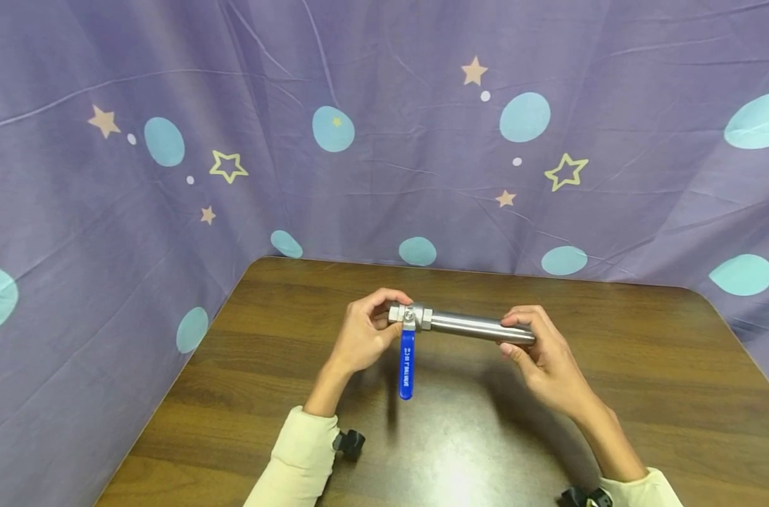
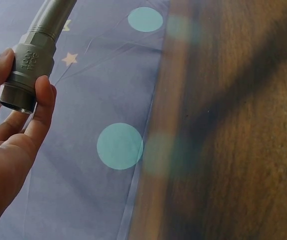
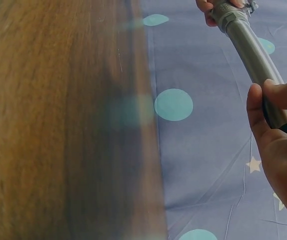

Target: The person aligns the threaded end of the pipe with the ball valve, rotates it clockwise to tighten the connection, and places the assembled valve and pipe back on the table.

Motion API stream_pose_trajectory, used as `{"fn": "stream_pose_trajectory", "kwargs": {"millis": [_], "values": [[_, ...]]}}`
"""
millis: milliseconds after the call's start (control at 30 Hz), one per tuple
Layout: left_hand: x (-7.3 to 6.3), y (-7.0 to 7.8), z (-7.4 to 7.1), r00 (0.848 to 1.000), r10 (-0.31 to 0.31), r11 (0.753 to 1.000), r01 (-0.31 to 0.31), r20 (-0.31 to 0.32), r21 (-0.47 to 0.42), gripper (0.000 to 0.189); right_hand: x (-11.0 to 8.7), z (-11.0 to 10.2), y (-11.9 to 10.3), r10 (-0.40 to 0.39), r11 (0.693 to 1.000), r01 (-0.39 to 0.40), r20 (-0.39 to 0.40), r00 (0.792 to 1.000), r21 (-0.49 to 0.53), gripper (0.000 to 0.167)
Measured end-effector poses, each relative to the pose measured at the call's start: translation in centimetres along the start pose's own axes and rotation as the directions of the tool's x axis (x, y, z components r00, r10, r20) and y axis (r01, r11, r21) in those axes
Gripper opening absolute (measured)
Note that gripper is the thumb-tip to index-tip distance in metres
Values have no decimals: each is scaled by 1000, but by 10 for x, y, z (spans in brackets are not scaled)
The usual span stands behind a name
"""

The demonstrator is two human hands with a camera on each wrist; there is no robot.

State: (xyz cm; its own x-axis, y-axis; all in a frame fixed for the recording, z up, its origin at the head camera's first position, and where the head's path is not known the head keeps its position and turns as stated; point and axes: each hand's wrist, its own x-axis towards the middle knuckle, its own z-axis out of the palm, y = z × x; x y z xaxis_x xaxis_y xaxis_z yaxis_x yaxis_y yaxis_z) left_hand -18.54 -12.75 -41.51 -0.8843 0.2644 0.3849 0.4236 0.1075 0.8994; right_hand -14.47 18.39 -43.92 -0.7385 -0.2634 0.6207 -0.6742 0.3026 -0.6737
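A metal ball valve [image 1: 416, 316] with a blue lever handle [image 1: 406, 366] is held up over the table, a steel pipe [image 1: 467, 324] joined to its right end. My left hand [image 1: 367, 334] grips the valve body between thumb and fingers; the left wrist view shows the valve's open hexagonal end [image 2: 16, 97] pointing toward the palm side. My right hand [image 1: 546, 359] pinches the pipe near its far right end. The lever hangs toward me, square to the pipe. In the right wrist view the pipe [image 3: 256, 60] runs from my fingers up to the valve.
Below lies a brown wood-grain table [image 1: 264, 366], with shadows and a bright glare spot on it. A purple curtain [image 1: 384, 176] with stars and teal ovals rises behind and along the sides. Black straps [image 1: 349, 443] sit at the cuffs.
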Motion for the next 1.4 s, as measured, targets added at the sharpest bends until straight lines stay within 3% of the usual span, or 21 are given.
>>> {"fn": "stream_pose_trajectory", "kwargs": {"millis": [433, 700, 1000, 1400], "values": [[-2, 0, 1, 999, 35, 999, -35, 20, -29, 41, 2, 2, 0, -22, 999, 20, -101, 995, -26, 47], [-2, -1, 2, 998, 57, 997, -56, 24, -56, 39, 1, 0, 3, 27, 997, -33, -78, 997, -71, 42], [-1, -1, 1, 999, 42, 999, -42, -1, -35, 39, 0, 0, -2, -21, 1000, 20, 23, 1000, 23, 67], [0, -2, 0, 999, 42, 999, -42, 1, -32, 39, 0, 4, -1, -55, 998, 55, 9, 998, 12, 53]]}}
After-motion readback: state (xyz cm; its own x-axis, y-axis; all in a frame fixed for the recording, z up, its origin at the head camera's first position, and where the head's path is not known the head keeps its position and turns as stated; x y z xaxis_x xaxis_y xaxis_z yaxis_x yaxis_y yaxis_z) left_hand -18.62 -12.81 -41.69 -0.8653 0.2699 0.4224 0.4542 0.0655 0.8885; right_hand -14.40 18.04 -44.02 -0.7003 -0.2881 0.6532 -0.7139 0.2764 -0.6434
